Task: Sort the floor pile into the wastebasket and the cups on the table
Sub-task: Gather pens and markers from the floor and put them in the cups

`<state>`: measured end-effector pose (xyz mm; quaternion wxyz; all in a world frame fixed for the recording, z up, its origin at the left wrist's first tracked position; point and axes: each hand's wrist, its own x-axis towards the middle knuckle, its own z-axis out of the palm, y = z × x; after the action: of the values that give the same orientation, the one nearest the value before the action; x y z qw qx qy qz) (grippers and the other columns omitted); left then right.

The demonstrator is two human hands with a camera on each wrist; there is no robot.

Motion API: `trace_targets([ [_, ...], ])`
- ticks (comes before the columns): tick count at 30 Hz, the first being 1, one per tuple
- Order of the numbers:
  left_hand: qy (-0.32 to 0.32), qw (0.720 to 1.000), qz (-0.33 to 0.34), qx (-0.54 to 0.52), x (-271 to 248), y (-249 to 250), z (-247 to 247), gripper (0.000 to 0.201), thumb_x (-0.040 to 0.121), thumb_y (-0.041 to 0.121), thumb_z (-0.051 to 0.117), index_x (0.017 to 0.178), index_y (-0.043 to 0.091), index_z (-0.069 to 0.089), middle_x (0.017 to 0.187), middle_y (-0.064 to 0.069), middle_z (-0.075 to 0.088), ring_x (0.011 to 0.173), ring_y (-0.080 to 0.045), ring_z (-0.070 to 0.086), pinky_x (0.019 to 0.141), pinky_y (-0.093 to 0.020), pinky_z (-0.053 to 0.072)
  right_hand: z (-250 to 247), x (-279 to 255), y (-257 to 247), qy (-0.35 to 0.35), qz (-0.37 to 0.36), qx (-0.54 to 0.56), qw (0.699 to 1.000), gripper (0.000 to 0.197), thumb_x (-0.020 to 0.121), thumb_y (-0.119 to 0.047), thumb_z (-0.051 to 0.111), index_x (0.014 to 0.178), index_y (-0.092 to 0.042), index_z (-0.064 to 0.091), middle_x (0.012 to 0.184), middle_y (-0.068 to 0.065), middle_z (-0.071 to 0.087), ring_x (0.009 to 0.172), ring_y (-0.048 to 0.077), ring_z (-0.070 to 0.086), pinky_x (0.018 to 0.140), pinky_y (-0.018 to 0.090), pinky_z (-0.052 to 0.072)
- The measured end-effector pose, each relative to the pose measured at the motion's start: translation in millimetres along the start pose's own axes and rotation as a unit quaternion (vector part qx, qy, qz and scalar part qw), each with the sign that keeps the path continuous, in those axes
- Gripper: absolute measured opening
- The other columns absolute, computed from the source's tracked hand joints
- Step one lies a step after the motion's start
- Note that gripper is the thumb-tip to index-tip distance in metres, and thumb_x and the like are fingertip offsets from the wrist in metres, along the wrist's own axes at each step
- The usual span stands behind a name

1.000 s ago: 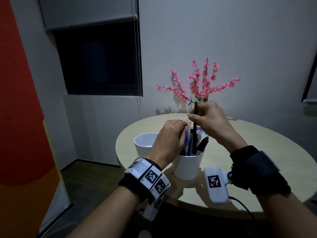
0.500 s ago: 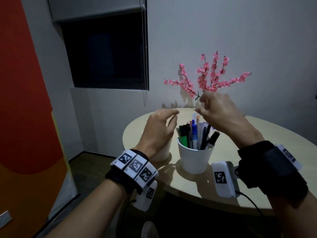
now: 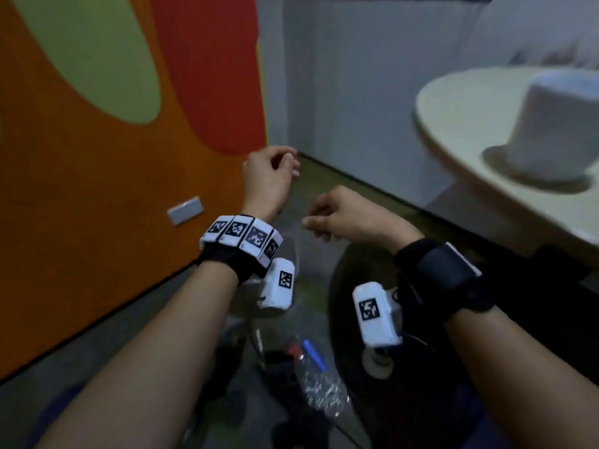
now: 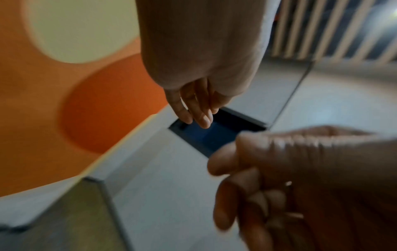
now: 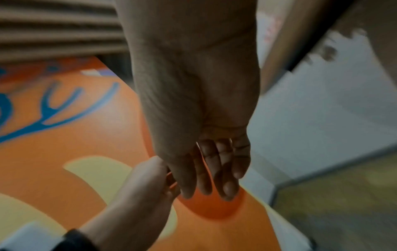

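On the floor below me lies the pile: a crushed clear plastic bottle [image 3: 321, 384] with a red cap, a blue pen [image 3: 312, 350] and some dark blurred items [image 3: 282, 361]. A dark round wastebasket [image 3: 334, 280] stands just right of the pile, partly behind my right forearm. My left hand [image 3: 275, 166] hangs above the floor, fingers loosely curled and holding nothing. My right hand [image 3: 319, 222] is beside it, also loose and holding nothing. Both wrist views show relaxed fingers [image 4: 199, 115] [image 5: 206, 178] with nothing in them. A white cup [image 3: 564, 124] stands on the round table [image 3: 453, 131] at upper right.
An orange, red and green panel [image 3: 97, 189] with a small grey plate [image 3: 184, 210] fills the left side. A white wall with a dark skirting [image 3: 356, 183] runs behind the hands. A pale round thing [image 3: 377, 359] lies near the wastebasket.
My view has swung from the tabletop down to the floor. Both hands have left the pen cup and the flower branch and now hang low, holding nothing.
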<state>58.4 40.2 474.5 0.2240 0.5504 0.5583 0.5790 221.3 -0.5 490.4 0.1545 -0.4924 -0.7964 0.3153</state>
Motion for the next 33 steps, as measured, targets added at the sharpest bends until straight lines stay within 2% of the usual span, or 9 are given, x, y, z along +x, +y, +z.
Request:
trace_targets([
  [6,-0.043,0.951,-0.300,0.059,-112.2,-234.5,-34.3,0.014,0.095,0.005,0.054,0.093,0.006,0.068,0.073,-0.007,0.069,0.059,-0.015,0.066,0.057,-0.022,0.050,208.9,43.4,131.3,-0.247,0.188,0.067,0.948,0.024,0.094,-0.013,0.060,0.071,-0.007,0.066,0.071,0.014,0.068,0.052,0.016,0.060,0.047,0.023,0.047],
  [9,-0.122,0.894,-0.416,0.113,-185.8,-314.7,-28.4,0.015,0.093,0.002,0.056,0.095,-0.005,0.070,0.064,-0.010,0.065,0.043,-0.002,0.059,0.044,-0.013,0.044,293.4,34.3,191.8,-0.309,0.255,0.024,0.916,0.017,0.088,-0.011,0.060,0.077,0.000,0.067,0.076,0.022,0.070,0.061,0.028,0.064,0.056,0.038,0.056],
  [12,-0.210,0.836,-0.475,0.176,-256.7,-373.2,-20.7,0.018,0.085,0.013,0.062,0.086,0.000,0.074,0.080,-0.027,0.071,0.065,-0.022,0.069,0.061,-0.036,0.056,351.8,19.6,233.5,-0.349,0.260,-0.027,0.900,0.016,0.089,-0.015,0.058,0.073,-0.013,0.059,0.071,0.009,0.061,0.059,0.020,0.057,0.051,0.026,0.048],
  [16,-0.378,0.750,-0.501,0.208,-336.8,-403.7,-3.2,0.017,0.085,0.016,0.057,0.084,0.012,0.073,0.103,-0.018,0.072,0.096,-0.030,0.068,0.088,-0.035,0.055,399.2,-2.8,274.3,-0.354,0.288,-0.008,0.890,0.019,0.093,-0.016,0.056,0.100,-0.004,0.068,0.086,0.012,0.063,0.055,0.012,0.057,0.050,0.020,0.048],
  [18,-0.422,0.738,-0.476,0.226,-368.0,-406.6,10.4,0.020,0.080,0.026,0.053,0.076,0.018,0.071,0.099,-0.016,0.071,0.094,-0.030,0.068,0.088,-0.039,0.055,413.8,-18.8,286.1,-0.380,0.271,-0.014,0.884,0.013,0.086,-0.007,0.060,0.089,0.002,0.070,0.083,0.020,0.066,0.065,0.022,0.058,0.053,0.025,0.047],
  [21,-0.495,0.694,-0.398,0.340,-397.0,-402.8,27.2,0.023,0.084,0.030,0.061,0.095,0.012,0.069,0.102,-0.012,0.068,0.095,-0.033,0.066,0.082,-0.039,0.056,440.9,-52.0,301.0,-0.426,0.226,-0.027,0.876,0.016,0.080,-0.012,0.068,0.075,-0.021,0.056,0.083,0.009,0.061,0.080,0.020,0.059,0.074,0.034,0.049],
  [26,-0.474,0.700,-0.385,0.371,-434.4,-406.8,38.4,0.056,0.082,0.050,0.061,0.125,0.019,0.044,0.118,-0.010,0.059,0.107,-0.034,0.061,0.085,-0.042,0.049,487.9,-95.8,323.0,-0.428,0.181,-0.110,0.879,0.051,0.077,-0.040,0.065,0.122,-0.021,0.054,0.114,0.014,0.063,0.104,0.035,0.063,0.080,0.041,0.053],
  [29,-0.444,0.703,-0.397,0.389,-445.1,-399.8,42.9,0.064,0.069,0.055,0.072,0.114,0.022,0.039,0.104,-0.004,0.062,0.086,-0.028,0.068,0.068,-0.036,0.054,505.1,-113.6,330.0,-0.401,0.185,-0.110,0.891,0.056,0.074,-0.058,0.043,0.117,-0.023,0.058,0.111,0.006,0.063,0.105,0.032,0.061,0.080,0.042,0.055],
  [33,-0.455,0.706,-0.402,0.364,-459.5,-406.1,42.7,0.061,0.086,0.056,0.032,0.133,0.017,0.032,0.129,-0.004,0.043,0.109,-0.030,0.061,0.081,-0.042,0.050,500.8,-116.9,312.3,-0.357,0.204,-0.137,0.901,0.038,0.083,-0.040,0.052,0.111,-0.018,0.065,0.109,0.005,0.066,0.104,0.030,0.063,0.077,0.040,0.057],
])
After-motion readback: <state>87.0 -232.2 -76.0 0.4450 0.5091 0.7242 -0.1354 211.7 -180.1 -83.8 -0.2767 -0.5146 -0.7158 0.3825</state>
